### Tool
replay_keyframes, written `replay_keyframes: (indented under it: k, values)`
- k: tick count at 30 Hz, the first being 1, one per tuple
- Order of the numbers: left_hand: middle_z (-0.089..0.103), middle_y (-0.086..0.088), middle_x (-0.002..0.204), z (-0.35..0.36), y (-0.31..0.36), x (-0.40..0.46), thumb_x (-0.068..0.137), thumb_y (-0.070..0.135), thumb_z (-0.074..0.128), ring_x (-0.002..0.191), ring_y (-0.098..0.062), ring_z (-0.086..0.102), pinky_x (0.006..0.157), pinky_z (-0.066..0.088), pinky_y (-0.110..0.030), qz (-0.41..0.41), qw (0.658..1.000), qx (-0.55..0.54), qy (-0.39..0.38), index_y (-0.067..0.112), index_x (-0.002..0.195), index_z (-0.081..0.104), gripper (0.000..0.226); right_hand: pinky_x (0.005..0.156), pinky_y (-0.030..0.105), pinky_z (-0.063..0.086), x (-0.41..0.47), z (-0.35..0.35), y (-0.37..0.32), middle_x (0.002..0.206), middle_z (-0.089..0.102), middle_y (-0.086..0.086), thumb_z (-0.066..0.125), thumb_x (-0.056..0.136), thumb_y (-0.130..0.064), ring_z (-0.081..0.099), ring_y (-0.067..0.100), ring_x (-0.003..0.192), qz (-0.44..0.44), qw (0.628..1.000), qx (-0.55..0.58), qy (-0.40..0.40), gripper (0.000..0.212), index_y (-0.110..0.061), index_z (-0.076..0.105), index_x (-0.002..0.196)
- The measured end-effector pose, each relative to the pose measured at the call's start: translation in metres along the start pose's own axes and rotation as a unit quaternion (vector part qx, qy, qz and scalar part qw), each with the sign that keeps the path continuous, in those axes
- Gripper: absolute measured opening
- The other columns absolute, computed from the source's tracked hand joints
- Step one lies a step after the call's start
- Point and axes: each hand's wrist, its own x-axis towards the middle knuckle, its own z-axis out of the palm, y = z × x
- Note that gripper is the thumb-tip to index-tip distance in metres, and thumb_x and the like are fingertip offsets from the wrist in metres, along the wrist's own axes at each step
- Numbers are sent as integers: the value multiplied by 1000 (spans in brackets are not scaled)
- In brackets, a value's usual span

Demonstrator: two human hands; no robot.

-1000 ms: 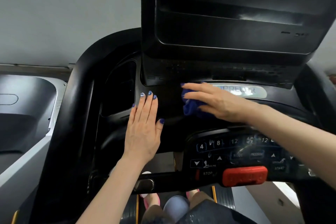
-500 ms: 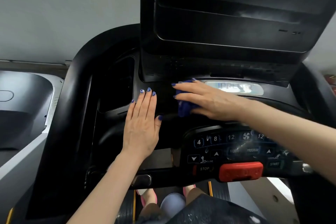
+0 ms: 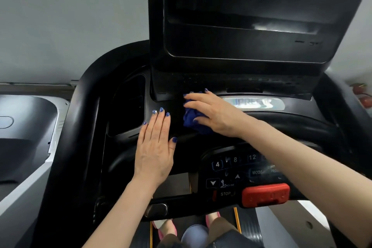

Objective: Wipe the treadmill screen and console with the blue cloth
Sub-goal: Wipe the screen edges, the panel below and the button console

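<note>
The black treadmill console point(image 3: 177, 147) fills the middle of the head view, with the dark screen point(image 3: 251, 42) tilted up above it. My right hand point(image 3: 215, 112) presses the bunched blue cloth point(image 3: 192, 119) on the console just below the screen's lower left corner; most of the cloth is hidden under my palm. My left hand point(image 3: 155, 147) lies flat on the console to the left of the cloth, fingers together and holding nothing.
A button panel point(image 3: 237, 169) with numbers and a red safety key point(image 3: 265, 194) sits below my right arm. A cup-holder recess point(image 3: 128, 108) is left of my left hand. Another grey machine point(image 3: 26, 137) stands at far left. My feet point(image 3: 165, 227) are on the belt.
My right hand has slid the cloth a little to the left, toward the screen's lower left corner. My left hand has stayed flat in place.
</note>
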Motion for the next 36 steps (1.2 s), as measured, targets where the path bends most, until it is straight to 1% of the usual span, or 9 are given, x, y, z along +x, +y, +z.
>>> replay_keyframes:
  k: [6,9,13,16,21,26,29,33,36]
  values:
    - [20,-8,164,-4,2,0,104,35,25,154,-22,11,124,12,-43,4,1000,-18,-2,9,156,22,59,119,37,15,-47,-12,35,149,44,5,39,93,-32,43,20,134,81,995,10,60,47,-13,58,131]
    - [19,-6,165,-9,14,14,104,33,28,154,-20,8,125,6,-40,62,998,-30,-4,8,156,24,58,117,27,12,-22,0,14,147,46,11,40,92,-34,45,28,132,74,994,8,74,49,-10,60,130]
    - [21,-6,165,-5,18,28,105,34,25,153,-19,13,124,1,-32,88,996,-18,-23,8,156,26,57,119,37,12,-26,-2,16,148,46,6,48,95,-26,37,12,136,35,997,32,59,41,-10,59,131]
    - [22,-7,164,-1,14,27,105,33,25,153,-19,17,124,5,-34,95,995,-5,-25,8,155,27,57,119,45,16,-66,-14,48,143,45,-4,50,90,-11,32,-4,132,78,992,43,88,40,-10,60,129]
    - [21,-7,164,2,17,27,104,32,25,152,-20,17,124,7,-35,89,996,12,-12,7,156,26,57,121,43,17,-52,-23,38,139,50,0,51,91,-8,44,22,133,173,973,102,115,51,-8,44,142]
    - [21,-8,164,2,17,26,105,33,25,153,-22,17,124,11,-38,94,995,12,-10,7,156,25,57,118,17,17,-65,-22,44,150,38,-7,58,90,-7,33,3,137,64,993,82,49,53,-13,49,141]
    - [21,-8,164,2,17,26,104,32,25,153,-22,17,125,8,-36,92,996,15,-5,6,156,25,57,119,20,16,-80,-30,50,150,36,-9,67,86,-2,31,-2,137,68,993,77,58,57,-15,51,139]
    - [22,-9,164,4,17,26,104,31,26,152,-22,18,124,11,-38,93,995,19,-2,6,155,26,57,123,30,10,-47,-12,19,157,31,-1,70,87,-9,20,10,148,-22,997,77,-12,60,-13,46,143]
    - [22,-9,164,4,16,26,104,31,26,152,-23,18,125,11,-39,101,995,17,-1,6,155,26,57,121,30,21,-47,-22,28,160,26,-3,69,89,-7,21,12,148,-33,997,66,-38,67,-17,40,148]
